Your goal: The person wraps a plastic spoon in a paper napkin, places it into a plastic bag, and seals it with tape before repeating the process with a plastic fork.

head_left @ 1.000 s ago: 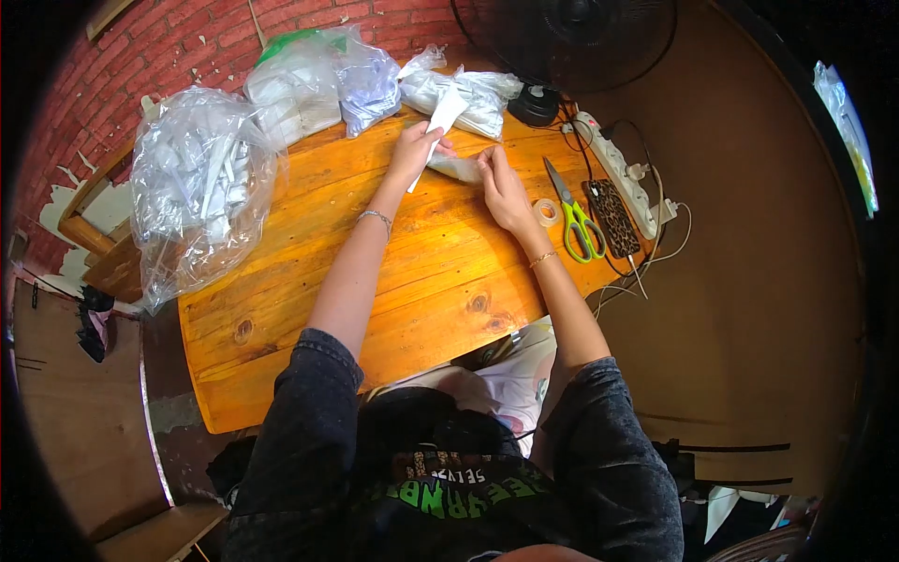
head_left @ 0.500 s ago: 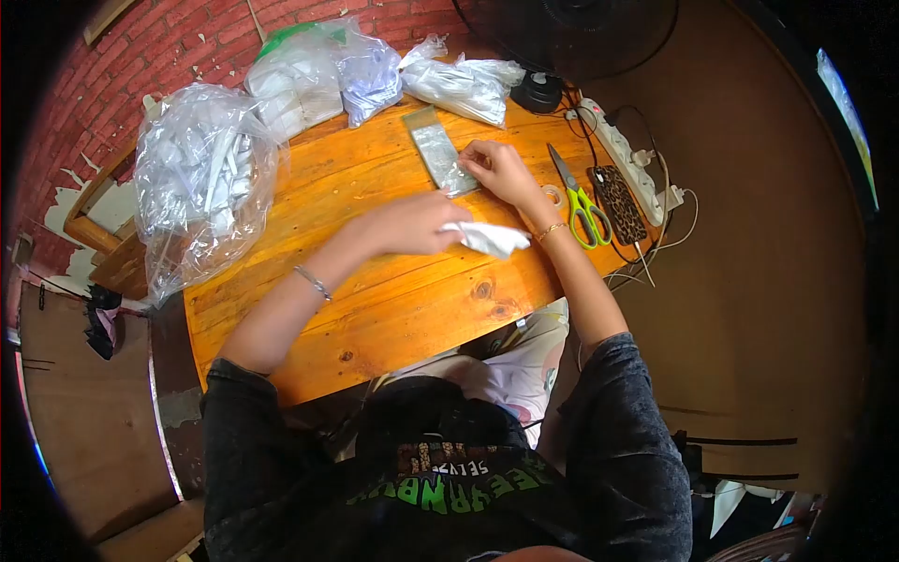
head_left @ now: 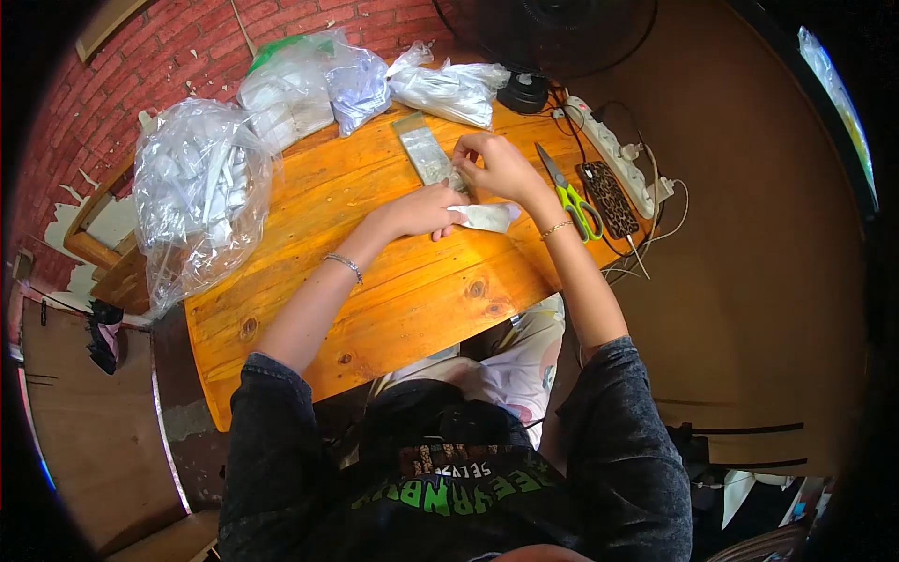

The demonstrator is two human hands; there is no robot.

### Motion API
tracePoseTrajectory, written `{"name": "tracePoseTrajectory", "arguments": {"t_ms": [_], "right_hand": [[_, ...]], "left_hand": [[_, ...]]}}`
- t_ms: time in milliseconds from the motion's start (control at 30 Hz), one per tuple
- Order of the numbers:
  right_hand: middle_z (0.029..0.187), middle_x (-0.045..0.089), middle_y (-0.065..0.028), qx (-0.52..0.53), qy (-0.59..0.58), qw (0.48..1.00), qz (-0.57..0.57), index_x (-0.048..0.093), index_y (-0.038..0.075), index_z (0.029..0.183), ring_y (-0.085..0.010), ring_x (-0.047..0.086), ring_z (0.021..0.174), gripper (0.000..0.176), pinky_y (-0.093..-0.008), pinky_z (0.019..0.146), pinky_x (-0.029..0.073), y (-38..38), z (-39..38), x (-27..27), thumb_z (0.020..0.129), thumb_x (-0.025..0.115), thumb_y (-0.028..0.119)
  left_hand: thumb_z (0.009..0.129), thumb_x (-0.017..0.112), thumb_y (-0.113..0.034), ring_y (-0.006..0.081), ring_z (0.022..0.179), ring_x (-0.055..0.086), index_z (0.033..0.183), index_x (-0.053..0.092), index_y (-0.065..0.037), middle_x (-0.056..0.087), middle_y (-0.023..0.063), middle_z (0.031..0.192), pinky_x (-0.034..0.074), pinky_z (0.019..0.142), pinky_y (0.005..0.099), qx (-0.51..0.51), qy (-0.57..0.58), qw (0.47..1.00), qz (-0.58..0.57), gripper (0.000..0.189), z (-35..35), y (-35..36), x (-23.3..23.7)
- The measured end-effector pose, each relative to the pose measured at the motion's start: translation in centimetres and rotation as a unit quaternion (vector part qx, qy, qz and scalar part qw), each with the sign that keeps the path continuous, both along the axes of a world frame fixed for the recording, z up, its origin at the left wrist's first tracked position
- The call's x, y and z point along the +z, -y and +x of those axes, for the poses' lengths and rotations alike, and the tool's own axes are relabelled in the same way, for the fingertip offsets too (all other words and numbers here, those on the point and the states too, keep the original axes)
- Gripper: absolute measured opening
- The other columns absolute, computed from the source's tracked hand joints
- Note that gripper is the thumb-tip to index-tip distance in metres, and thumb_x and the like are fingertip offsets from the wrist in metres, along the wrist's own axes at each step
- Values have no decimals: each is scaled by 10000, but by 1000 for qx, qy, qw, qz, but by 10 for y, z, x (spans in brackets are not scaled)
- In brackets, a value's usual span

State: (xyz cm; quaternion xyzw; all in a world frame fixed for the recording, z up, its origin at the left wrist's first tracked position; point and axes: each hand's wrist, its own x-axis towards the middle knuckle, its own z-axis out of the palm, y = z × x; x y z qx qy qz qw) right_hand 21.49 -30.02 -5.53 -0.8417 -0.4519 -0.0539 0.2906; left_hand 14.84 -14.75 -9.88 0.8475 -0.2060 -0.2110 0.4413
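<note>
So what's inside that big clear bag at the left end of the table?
The big clear bag holds a loose heap of white pieces, some of them long and narrow. Those deeper in are covered by others and creased plastic, so I can't tell what lies there.

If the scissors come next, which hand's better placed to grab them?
Probably the right hand: it's nearer the green-handled scissors, while the left hand holds a folded white piece. Whether the right grips anything isn't clear.
</note>
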Motion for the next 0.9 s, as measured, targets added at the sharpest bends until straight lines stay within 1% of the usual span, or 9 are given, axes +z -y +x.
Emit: {"name": "tracePoseTrajectory", "arguments": {"t_ms": [167,267,333,533,600,633,733,767,900], "right_hand": [[750,614,-130,-6,15,999,-39,583,-22,775,-226,602,711,125,-321,657,467,12,-24,43,727,572,93],[733,607,-103,12,-6,999,32,570,-21,789,-183,583,676,122,-286,628,451,26,-45,79,741,564,91],[721,597,-166,-10,23,996,89,538,-35,758,-253,584,637,119,-326,608,459,37,-56,100,738,528,81],[676,563,-52,-37,-6,958,286,469,-4,806,-85,435,590,114,-235,557,382,61,-74,131,831,447,104],[818,587,-87,-69,-57,954,285,416,35,762,-81,470,722,112,-203,661,377,71,-89,147,841,393,109],[717,558,-42,-34,-49,937,345,445,1,759,-70,397,616,148,-221,561,338,71,-90,147,833,406,123],[718,552,-47,17,-58,948,313,436,1,740,-70,413,641,158,-218,578,347,76,-98,153,834,386,118],[722,557,-54,26,-128,938,320,446,5,733,-69,454,657,156,-217,595,368,75,-108,154,839,395,107],[739,566,-54,70,-164,948,263,488,1,777,-85,525,680,137,-221,616,411,78,-123,145,861,442,98]], "left_hand": [[857,470,-140,149,498,534,1004,554,47,537,83,600,451,515,274,26,14,1000,-1,252,-1,2,1],[857,476,-135,140,485,521,997,555,47,534,84,601,440,497,270,46,0,999,-23,243,0,3,0],[858,479,-131,135,489,519,999,554,48,534,83,603,431,483,266,45,7,998,-40,240,7,0,-6],[863,487,-141,108,511,497,1021,564,6,507,47,591,421,472,251,52,82,995,-32,229,26,-1,-4],[850,505,-163,117,512,502,1002,561,-1,521,56,631,429,488,251,43,150,988,-18,229,33,-3,-12],[844,509,-182,131,513,522,978,556,8,538,76,649,440,498,256,80,111,990,-40,237,35,-3,-13],[855,498,-213,156,525,550,945,546,22,556,97,672,452,509,271,96,100,986,-95,256,33,-1,-7],[864,489,-219,162,531,553,940,543,25,557,97,675,453,509,277,86,114,983,-111,261,30,0,-3],[898,428,-196,175,553,561,981,522,41,559,84,683,486,683,325,129,72,898,-414,269,-9,1,34]]}}
